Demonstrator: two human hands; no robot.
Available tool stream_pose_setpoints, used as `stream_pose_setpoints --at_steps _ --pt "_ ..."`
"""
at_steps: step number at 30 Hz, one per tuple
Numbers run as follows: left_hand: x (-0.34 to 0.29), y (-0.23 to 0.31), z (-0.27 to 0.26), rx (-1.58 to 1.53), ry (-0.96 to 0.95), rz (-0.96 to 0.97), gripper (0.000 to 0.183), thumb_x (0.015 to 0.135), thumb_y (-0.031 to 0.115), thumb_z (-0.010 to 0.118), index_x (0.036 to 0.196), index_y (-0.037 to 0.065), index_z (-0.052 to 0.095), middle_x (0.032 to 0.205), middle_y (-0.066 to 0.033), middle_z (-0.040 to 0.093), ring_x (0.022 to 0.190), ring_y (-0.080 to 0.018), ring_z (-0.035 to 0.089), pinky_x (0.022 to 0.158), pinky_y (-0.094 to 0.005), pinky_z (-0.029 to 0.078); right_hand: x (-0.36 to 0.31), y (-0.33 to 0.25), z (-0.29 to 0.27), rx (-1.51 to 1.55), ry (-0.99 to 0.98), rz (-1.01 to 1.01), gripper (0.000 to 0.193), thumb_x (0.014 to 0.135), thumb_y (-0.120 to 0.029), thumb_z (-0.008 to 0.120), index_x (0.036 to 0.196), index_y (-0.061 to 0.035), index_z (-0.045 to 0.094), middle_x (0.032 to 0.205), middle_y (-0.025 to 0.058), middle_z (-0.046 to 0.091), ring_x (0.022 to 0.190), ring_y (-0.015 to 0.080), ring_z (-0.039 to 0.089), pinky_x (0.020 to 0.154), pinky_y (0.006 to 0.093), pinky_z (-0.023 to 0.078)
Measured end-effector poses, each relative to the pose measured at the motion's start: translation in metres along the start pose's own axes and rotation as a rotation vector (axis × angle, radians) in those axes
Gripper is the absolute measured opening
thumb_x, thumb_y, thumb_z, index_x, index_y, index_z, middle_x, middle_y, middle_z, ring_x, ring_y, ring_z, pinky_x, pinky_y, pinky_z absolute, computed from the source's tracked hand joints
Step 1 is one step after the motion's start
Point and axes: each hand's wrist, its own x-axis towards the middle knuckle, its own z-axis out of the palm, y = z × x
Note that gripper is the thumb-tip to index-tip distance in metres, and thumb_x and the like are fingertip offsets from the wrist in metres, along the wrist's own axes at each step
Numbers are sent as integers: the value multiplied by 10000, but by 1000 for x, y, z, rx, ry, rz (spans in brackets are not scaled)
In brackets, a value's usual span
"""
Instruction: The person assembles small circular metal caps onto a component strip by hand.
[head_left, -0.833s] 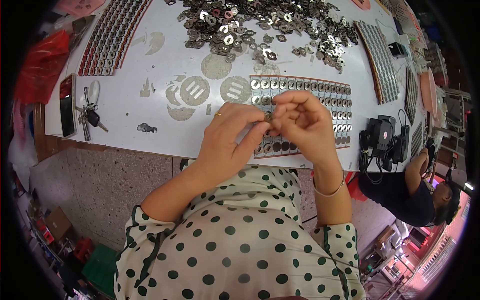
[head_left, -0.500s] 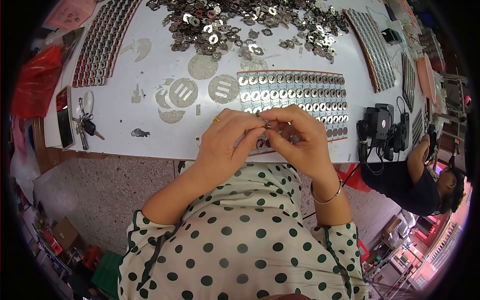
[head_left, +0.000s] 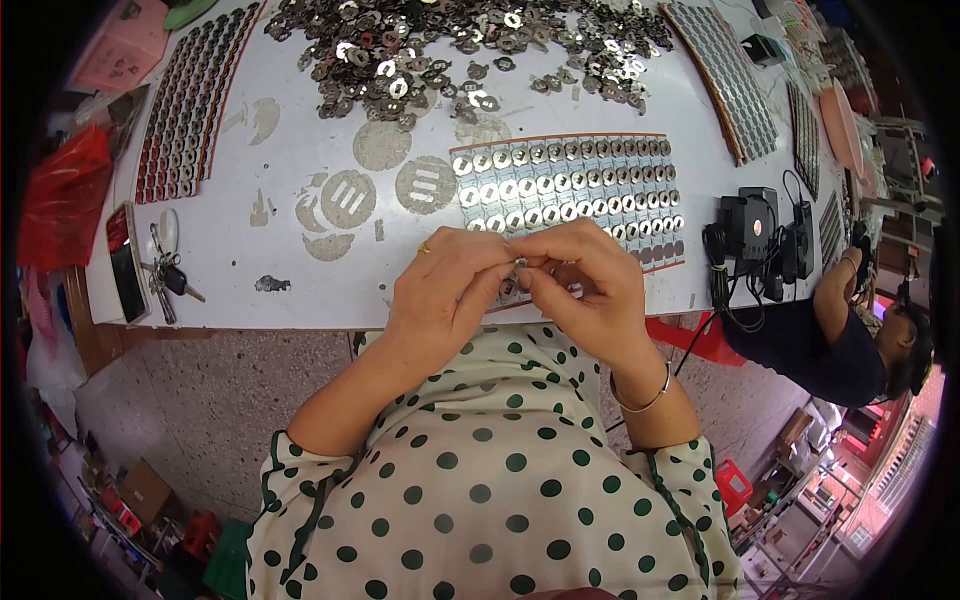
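In front of me, over the near edge of the table, my left hand (head_left: 438, 285) and my right hand (head_left: 590, 285) meet with thumbs and fingertips closed in a pinch. Between them is a small shiny metal piece (head_left: 520, 264), mostly covered by the fingers. Just beyond and partly under my hands lies a flat panel (head_left: 560, 139) with an orange-brown edge. Rows of round silver metal pieces sit on it, and some spots in its nearest row look darker. My fingers hide the panel's near left part.
A heap of loose metal pieces (head_left: 400, 60) spreads across the far table. More panels lie at left (head_left: 190, 120) and right (head_left: 722, 85). Black power adapters with cables (head_left: 750, 225) stand right; keys (head_left: 172, 275) and a phone (head_left: 124, 260) lie left. Another person (head_left: 820, 330) sits at right.
The view has shifted slightly, so the table's things appear further left. My fingertips have changed their angle around the small metal piece, still held between both hands.
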Motion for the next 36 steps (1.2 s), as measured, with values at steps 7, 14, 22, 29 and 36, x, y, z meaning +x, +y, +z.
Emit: stream_pose_setpoints --at_steps 7,14,22,29,36 --pt "2 7 -3 459 -248 186 415 852 173 802 1222 54 658 1313 -121 646 1231 -309 600 1020 -471 457 40 8 -57 1059 195 578 175 985 -65 665 1156 -28 667 923 47 683 662 76 628 457 206 469" --pt "-7 -2 -9 700 -502 260 488 926 501 688 1263 148 673 1432 -71 600 1385 -240 503 1127 -497 383 166 46 -178 512 397 381 187 972 -101 693 1155 -70 666 956 -2 697 770 77 636 600 228 493" --pt "-15 -7 -13 816 -545 307 402 1008 467 575 1324 221 609 1445 -18 599 1370 -178 520 1137 -482 370 330 152 -306 317 627 327 230 994 2 625 1218 54 628 1027 119 708 902 187 708 798 267 635" --pt "-11 -6 -15 846 -577 327 330 1010 344 568 1322 239 588 1474 1 565 1350 -168 543 1123 -459 384 373 161 -308 303 652 190 421 978 44 606 1379 123 506 1206 190 652 1045 291 696 924 325 635" --pt "-5 -6 -10 730 -443 273 108 909 181 639 1011 207 615 1388 -24 631 1317 -176 574 1084 -442 432 281 70 -208 -138 18 310 283 992 -102 665 1265 -30 678 1046 33 721 923 111 668 822 277 552"
